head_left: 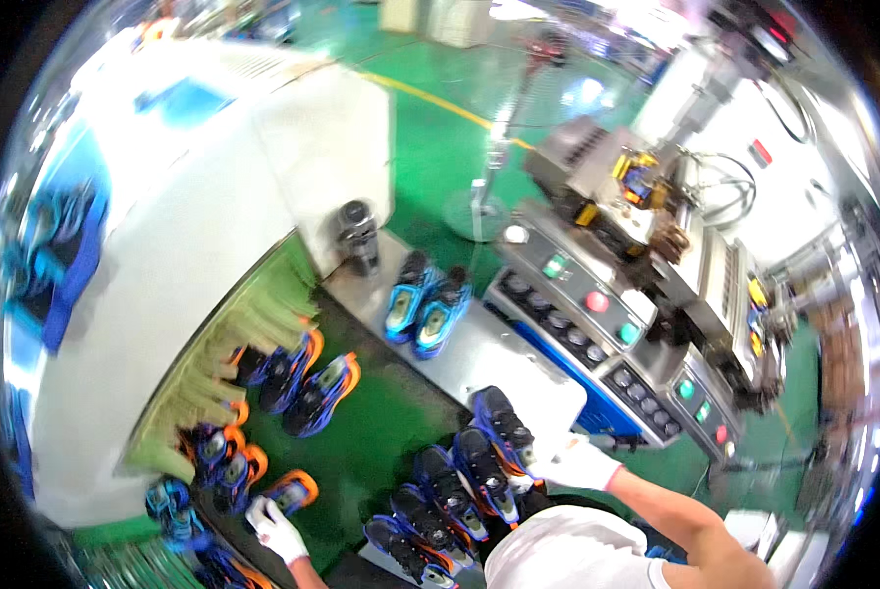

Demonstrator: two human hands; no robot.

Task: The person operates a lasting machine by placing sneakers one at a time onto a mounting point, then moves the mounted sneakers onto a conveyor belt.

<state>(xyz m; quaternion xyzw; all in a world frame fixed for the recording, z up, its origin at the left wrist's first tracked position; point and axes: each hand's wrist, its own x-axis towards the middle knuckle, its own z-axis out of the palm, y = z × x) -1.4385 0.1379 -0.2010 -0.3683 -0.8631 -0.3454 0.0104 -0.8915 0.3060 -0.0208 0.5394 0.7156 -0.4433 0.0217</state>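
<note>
You have two hands in view, both in white, fabric-looking gloves. Your left hand (pixel 276 530) is at one end of a single shoe (pixel 293 491) with an orange rim, lying on the dark green work surface (pixel 361 447); the fingers are bent toward it, but you cannot tell from this blurred view whether they grip it. Your right hand (pixel 579 463) is beside the end of the uppermost shoe (pixel 504 429) in a slanting row close to your body; whether it is closed on that shoe cannot be told either. Counting that one, about five shoes make up the row (pixel 450 493), with dark uppers and purple-blue edges. Farther over the green surface lies one pair of dark shoes (pixel 302 388) with curved orange and blue rims, and two more shoes (pixel 226 459) sit at the curtain (pixel 234 358), a fringe of soft, yellowish-green strips. On the smooth, pale metal table (pixel 518 363) stand two bright blue and black shoes (pixel 428 312), side by side, and one dark, shiny cylindrical bottle (pixel 358 236) beyond them. The nearer control panel (pixel 577 280), a flat grey slab, carries two green buttons and one red, all rounded.
</note>
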